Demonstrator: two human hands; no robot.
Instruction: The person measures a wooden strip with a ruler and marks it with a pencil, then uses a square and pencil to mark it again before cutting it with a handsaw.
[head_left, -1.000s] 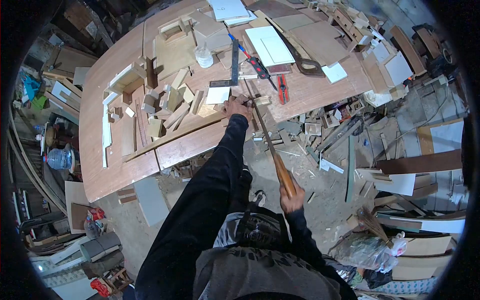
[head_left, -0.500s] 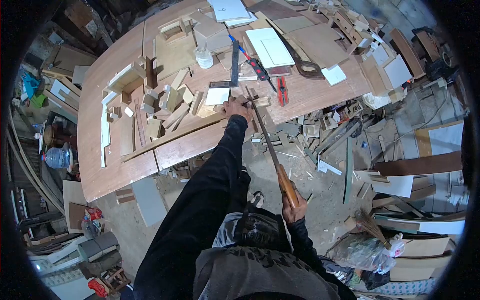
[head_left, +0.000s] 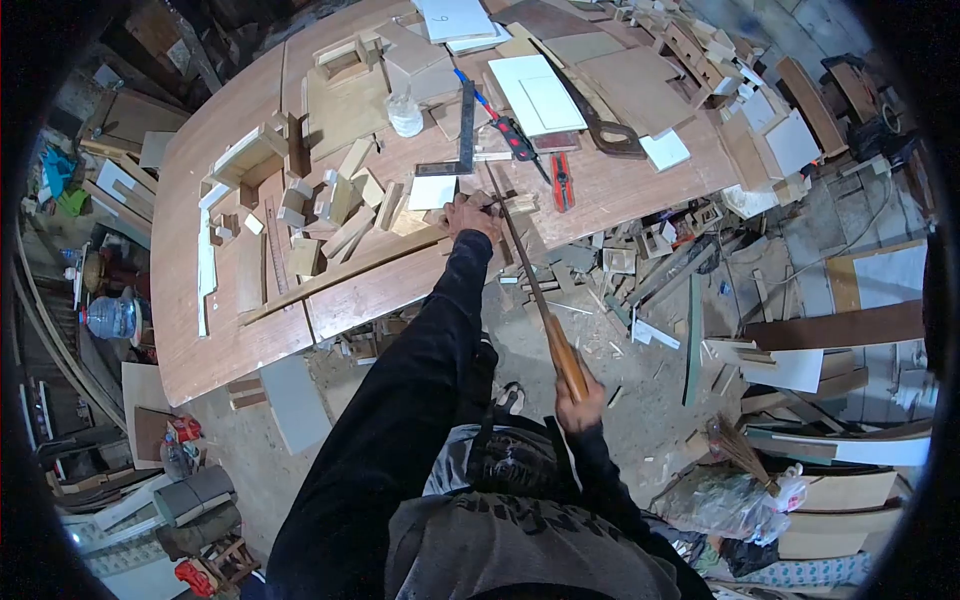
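My right hand point(head_left: 580, 403) is wrapped around the wooden handle of a handsaw point(head_left: 535, 278), seen nearly edge-on. Its narrow dark blade slants up over the table's front edge, the tip lying just past my left hand. My left hand point(head_left: 468, 215) presses down at that edge with bent fingers, close beside the blade, on a small piece of wood point(head_left: 518, 205) that shows partly on the blade's far side. Most of that piece is hidden under the fingers. Just behind my left hand lie a white square panel point(head_left: 432, 192) and a dark try square point(head_left: 467, 130).
On the wooden table point(head_left: 350, 312) are a long wood strip point(head_left: 345, 277), several wood offcuts, a clear plastic cup point(head_left: 405, 115), a red utility knife point(head_left: 562, 182) and another handsaw point(head_left: 612, 138). Scraps cover the floor below the edge. A broom point(head_left: 738, 447) lies at the right.
My right hand has pushed the saw a little forward and to the left, so the blade reaches farther over the table. My left hand stays in place at the edge.
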